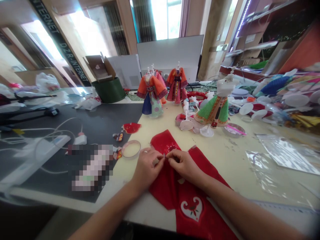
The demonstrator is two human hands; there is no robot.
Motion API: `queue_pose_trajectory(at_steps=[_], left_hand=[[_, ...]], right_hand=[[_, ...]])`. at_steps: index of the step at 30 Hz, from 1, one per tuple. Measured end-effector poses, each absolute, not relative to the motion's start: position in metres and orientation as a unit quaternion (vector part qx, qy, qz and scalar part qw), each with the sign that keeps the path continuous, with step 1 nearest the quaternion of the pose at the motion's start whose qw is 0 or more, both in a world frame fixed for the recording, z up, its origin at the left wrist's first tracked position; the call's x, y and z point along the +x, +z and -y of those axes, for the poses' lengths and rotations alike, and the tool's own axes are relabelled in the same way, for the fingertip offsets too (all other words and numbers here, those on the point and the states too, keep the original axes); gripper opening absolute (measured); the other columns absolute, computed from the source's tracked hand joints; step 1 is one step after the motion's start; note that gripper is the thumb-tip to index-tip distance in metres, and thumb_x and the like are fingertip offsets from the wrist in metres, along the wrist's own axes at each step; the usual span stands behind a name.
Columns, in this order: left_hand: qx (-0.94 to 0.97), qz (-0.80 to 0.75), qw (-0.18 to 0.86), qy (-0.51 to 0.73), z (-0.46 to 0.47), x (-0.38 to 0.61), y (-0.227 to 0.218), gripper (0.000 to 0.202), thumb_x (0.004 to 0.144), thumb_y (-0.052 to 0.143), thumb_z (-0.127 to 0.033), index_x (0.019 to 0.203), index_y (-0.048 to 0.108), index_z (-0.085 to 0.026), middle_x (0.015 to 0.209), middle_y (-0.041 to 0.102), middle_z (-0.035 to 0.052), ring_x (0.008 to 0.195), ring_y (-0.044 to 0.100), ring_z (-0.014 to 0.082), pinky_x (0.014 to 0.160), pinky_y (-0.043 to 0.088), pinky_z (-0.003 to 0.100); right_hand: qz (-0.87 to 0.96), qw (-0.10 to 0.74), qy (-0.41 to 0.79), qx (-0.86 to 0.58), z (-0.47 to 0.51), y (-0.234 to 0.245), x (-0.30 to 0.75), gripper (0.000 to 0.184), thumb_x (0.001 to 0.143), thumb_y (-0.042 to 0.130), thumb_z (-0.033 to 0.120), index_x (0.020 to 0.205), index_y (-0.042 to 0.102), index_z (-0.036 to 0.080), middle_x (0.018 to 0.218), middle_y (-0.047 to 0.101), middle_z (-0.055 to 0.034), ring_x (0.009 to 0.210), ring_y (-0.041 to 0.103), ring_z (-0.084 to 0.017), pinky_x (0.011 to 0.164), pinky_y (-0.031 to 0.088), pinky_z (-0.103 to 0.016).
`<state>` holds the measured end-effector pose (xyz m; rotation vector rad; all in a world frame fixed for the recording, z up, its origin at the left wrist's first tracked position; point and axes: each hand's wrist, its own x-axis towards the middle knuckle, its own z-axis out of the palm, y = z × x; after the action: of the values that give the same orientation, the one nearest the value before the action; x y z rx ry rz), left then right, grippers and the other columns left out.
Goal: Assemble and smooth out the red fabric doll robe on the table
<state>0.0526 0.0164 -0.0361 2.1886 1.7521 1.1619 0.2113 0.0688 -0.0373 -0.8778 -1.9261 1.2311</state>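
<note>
A red cloth garment [190, 196] with white and dark embroidery lies flat on the cream table [232, 160] in front of me. My left hand [147, 165], with a ring on one finger, and my right hand [182, 163] meet over its upper middle. Both hands are closed in a pinch, fingertips almost touching at the cloth. What they pinch is too small to make out. A roll of clear tape [131, 148] lies just left of my left hand.
Small mannequins in bright costumes stand behind: orange and blue [151, 96], red [177, 85], green and white [216, 108]. Clear plastic bags [282, 156] lie at the right. A black mat [100, 123] with a power strip [37, 150] and cables covers the left. A green bin [110, 90] stands behind.
</note>
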Motion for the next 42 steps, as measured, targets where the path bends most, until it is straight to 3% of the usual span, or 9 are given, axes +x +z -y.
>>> queue_pose_trajectory(at_steps=[5,11,19,26,32,38,42], left_hand=[[0.712,-0.585,0.067,0.383,-0.0154,0.0543,-0.0339,0.012,0.082,0.051,-0.018,0.072,0.057,-0.02,0.075,0.062,0.0031,0.081,0.053,0.0207,0.085,0.037,0.039],[0.657,-0.624,0.14,0.399,-0.0131,0.0578,-0.0302,0.013,0.082,0.048,-0.02,0.07,0.053,-0.019,0.074,0.057,0.0031,0.072,0.051,0.0181,0.066,0.042,0.03],[0.601,-0.633,0.236,0.427,-0.0145,0.0558,-0.0314,0.013,0.081,0.048,-0.024,0.071,0.052,-0.018,0.068,0.057,-0.0001,0.063,0.053,0.0136,0.059,0.044,0.024],[0.569,-0.641,0.249,0.451,-0.0151,0.0531,-0.0305,0.012,0.081,0.049,-0.023,0.071,0.052,-0.017,0.069,0.056,-0.001,0.065,0.051,0.0132,0.064,0.042,0.024],[0.571,-0.618,0.3,0.449,-0.0149,0.0508,-0.0333,0.015,0.084,0.048,-0.028,0.074,0.052,-0.018,0.068,0.055,-0.0023,0.063,0.052,0.0119,0.059,0.042,0.022],[0.587,-0.587,0.322,0.454,-0.0141,0.0515,-0.0313,0.017,0.087,0.046,-0.03,0.076,0.051,-0.018,0.069,0.055,-0.002,0.064,0.052,0.0121,0.06,0.043,0.022],[0.599,-0.571,0.32,0.461,-0.0122,0.0532,-0.0301,0.023,0.092,0.04,-0.031,0.081,0.055,-0.018,0.078,0.058,0.0013,0.074,0.056,0.0148,0.07,0.046,0.027]], right_hand=[[0.742,0.332,0.48,-0.331,-0.0688,-0.037,0.211,0.013,0.073,0.05,0.014,0.073,0.062,0.019,0.067,0.061,0.0006,0.062,0.052,-0.013,0.059,0.041,-0.025],[0.73,0.324,0.505,-0.326,-0.07,-0.0357,0.2097,0.013,0.074,0.048,0.015,0.07,0.06,0.018,0.064,0.058,0.0017,0.061,0.05,-0.012,0.058,0.039,-0.024],[0.715,0.324,0.525,-0.331,-0.0697,-0.0362,0.2097,0.013,0.074,0.049,0.016,0.069,0.06,0.018,0.065,0.057,0.0014,0.061,0.049,-0.012,0.058,0.038,-0.024],[0.705,0.321,0.536,-0.337,-0.0732,-0.0396,0.2113,0.012,0.074,0.05,0.018,0.071,0.061,0.017,0.067,0.058,0.0003,0.063,0.049,-0.013,0.058,0.038,-0.025],[0.693,0.317,0.559,-0.326,-0.0733,-0.035,0.215,0.012,0.075,0.051,0.021,0.07,0.061,0.017,0.066,0.058,0.0007,0.062,0.05,-0.012,0.057,0.038,-0.024],[0.69,0.314,0.579,-0.301,-0.0726,-0.035,0.2172,0.016,0.078,0.057,0.03,0.083,0.067,0.018,0.08,0.067,-0.0021,0.075,0.058,-0.016,0.067,0.043,-0.026],[0.688,0.327,0.573,-0.304,-0.0742,-0.0387,0.2146,0.014,0.078,0.057,0.028,0.08,0.067,0.018,0.079,0.068,-0.0025,0.075,0.06,-0.016,0.067,0.044,-0.026]])
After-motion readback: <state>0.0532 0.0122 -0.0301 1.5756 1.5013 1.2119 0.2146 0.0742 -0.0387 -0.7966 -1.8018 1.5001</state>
